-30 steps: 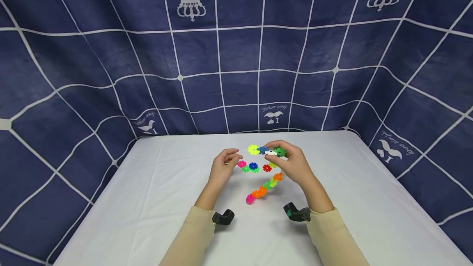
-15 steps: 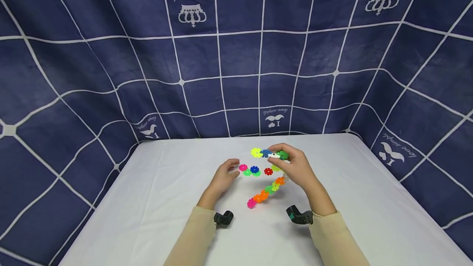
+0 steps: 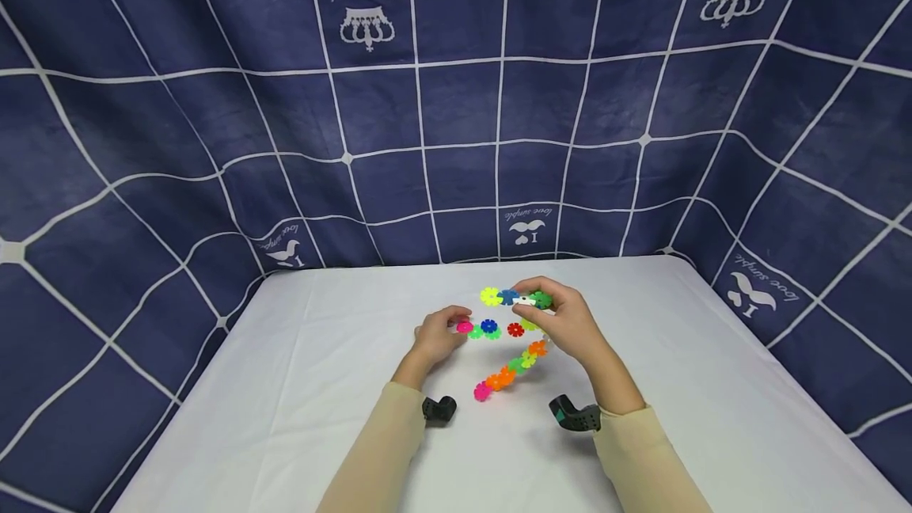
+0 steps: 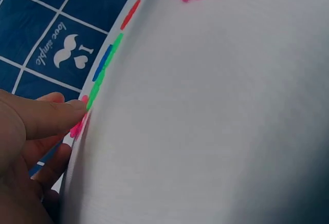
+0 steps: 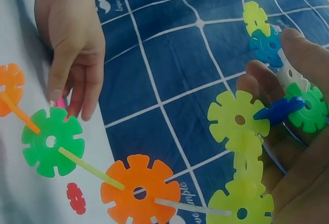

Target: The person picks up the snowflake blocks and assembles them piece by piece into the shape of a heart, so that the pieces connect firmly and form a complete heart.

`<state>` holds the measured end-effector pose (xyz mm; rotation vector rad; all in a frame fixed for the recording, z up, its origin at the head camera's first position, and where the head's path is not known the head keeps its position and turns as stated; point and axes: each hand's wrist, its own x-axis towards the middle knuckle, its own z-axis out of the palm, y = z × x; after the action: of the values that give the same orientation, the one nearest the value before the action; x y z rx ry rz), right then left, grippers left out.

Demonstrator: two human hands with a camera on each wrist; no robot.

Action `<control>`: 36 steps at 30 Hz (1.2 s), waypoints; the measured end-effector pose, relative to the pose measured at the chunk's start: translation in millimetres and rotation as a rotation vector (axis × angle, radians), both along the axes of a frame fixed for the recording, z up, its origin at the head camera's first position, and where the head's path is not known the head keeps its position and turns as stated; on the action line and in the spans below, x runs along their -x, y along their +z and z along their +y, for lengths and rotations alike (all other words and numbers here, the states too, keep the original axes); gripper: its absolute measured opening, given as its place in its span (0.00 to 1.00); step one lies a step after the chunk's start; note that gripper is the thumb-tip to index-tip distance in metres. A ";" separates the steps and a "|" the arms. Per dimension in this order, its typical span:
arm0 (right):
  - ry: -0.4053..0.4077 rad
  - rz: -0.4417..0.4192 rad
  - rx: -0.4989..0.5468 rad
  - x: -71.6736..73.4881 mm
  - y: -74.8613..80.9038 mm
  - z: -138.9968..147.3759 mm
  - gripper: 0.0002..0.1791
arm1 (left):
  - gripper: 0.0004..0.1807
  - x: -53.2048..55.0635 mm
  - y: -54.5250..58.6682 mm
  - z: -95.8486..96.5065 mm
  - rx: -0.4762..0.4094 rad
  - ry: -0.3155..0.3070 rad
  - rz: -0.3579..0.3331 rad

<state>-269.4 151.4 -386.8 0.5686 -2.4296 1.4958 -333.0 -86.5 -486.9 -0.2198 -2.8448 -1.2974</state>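
My right hand (image 3: 566,319) holds a chain of interlocking snowflake discs (image 3: 507,297) above the table, gripping it near a white disc (image 5: 293,75) and a green disc (image 5: 307,107). From there the chain bends down through yellow discs (image 5: 239,113) and an orange disc (image 5: 121,196), ending in a pink disc (image 3: 482,392) at the front. Over at the left, thumb and fingers of my left hand (image 3: 437,336) pinch a loose pink disc (image 4: 77,129) at the table surface. Beside it lie green discs (image 4: 105,70), with a blue disc (image 4: 102,62) resting on them.
A loose red disc (image 3: 515,329) lies between the green discs and the hanging chain. White cloth covers the table (image 3: 321,386). A dark blue gridded curtain (image 3: 456,109) closes off the back and both sides.
My left hand has come down from beside the chain's yellow end to the loose pink disc and now pinches it, tilting it. The right hand stays nearly still with the chain.
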 end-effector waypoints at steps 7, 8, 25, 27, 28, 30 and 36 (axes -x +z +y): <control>0.011 -0.019 0.005 1.1 -0.7 0.3 0.12 | 0.22 -4.6 -4.7 -4.3 -0.015 -0.007 0.024; 0.011 -0.021 0.005 1.3 -0.8 0.6 0.12 | 0.21 -5.5 -4.8 -4.6 -0.009 -0.006 0.022; 0.017 -0.033 -0.001 0.8 -1.0 -0.9 0.12 | 0.13 -24.3 -3.2 -9.0 0.088 0.107 0.102; 0.016 -0.033 -0.001 -0.1 -0.7 -1.2 0.13 | 0.13 -23.8 -3.5 -11.2 0.041 0.110 0.107; 0.014 -0.032 -0.003 -0.4 -0.6 -1.4 0.13 | 0.13 -23.6 -3.1 -12.3 0.012 0.104 0.110; 0.009 -0.030 -0.006 -0.9 -0.1 -1.6 0.13 | 0.10 -23.1 -1.3 -13.5 -0.085 0.091 0.089; 0.003 -0.017 -0.015 -0.5 0.6 -1.6 0.13 | 0.07 -24.3 19.7 -12.6 -0.396 0.011 -0.014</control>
<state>-269.0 149.8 -386.2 0.5656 -2.4554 1.4906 -308.8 -99.1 -467.3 -0.1868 -2.5199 -1.8216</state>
